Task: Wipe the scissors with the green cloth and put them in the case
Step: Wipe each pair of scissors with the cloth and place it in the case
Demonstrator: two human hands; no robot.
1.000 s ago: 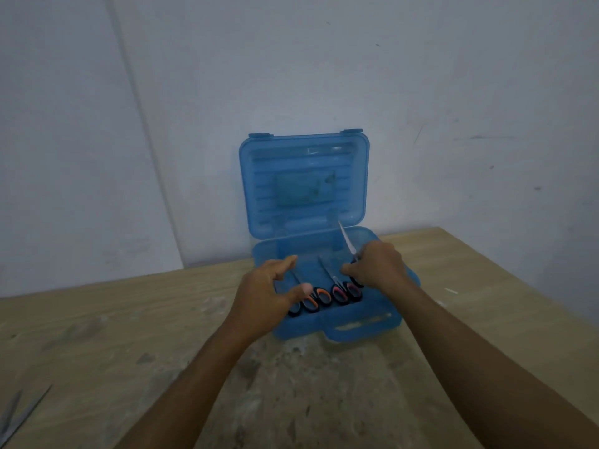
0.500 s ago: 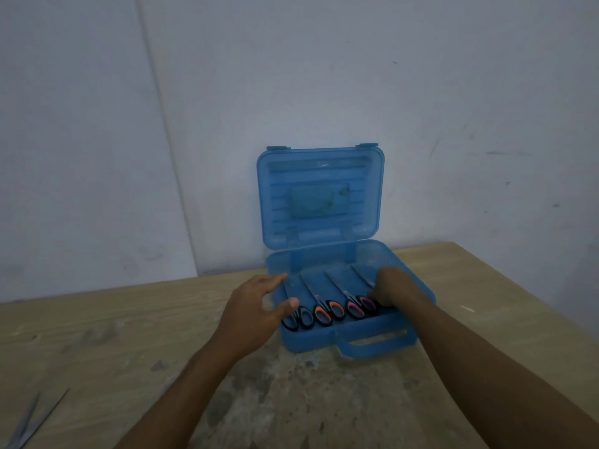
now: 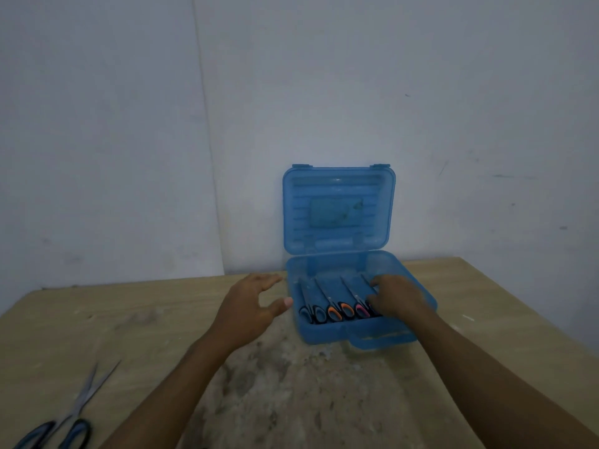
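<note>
Scissors with steel blades and coloured loop handles lay side by side in the tray of the translucent blue plastic case, handles toward the person, blades pointing to the hinge. Right hand rested palm down inside the tray over the rightmost pair; whether its fingers gripped that pair could not be told. Left hand hovered just left of the case, fingers spread and relaxed, holding nothing, thumb tip near the case's left wall. Case lid stood upright against the pale wall, with a faint greenish patch visible through its middle. Worn, stained wooden table carried the case. One more pair of scissors with blue-and-black handles lay open at the table's near left corner, well apart from both hands.
</note>
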